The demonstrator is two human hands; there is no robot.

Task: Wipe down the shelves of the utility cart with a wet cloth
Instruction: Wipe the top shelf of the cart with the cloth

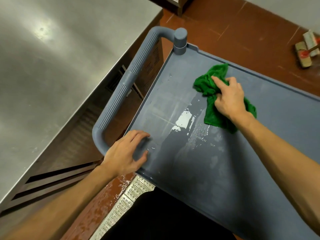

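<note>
A broad brushed-steel worktop (52, 66) is filling the left side, its surface dull and smeared with soft reflections. Beside it, the grey plastic utility cart (259, 170) is showing its flat top shelf (277, 135), a shallow tray with a raised rim, matte where dry and glistening with streaks and a bright pool of water near the middle. A thick ribbed tubular handle (121, 94) is curving round the shelf's near-left end, joining a round corner post (180, 41). Red-brown floor tiles (242, 32) are lying beneath, with a perforated metal drain grate (128, 201) near the cart's corner and a scrub brush (306, 51) at the far right. The green terry cloth (207, 84), bunched and crumpled, is lying on the top shelf under the right hand (228, 97), whose grip is pinching a fold of it. The left hand (126, 153) is resting on the shelf's corner rim, its grip spread and holding nothing.
</note>
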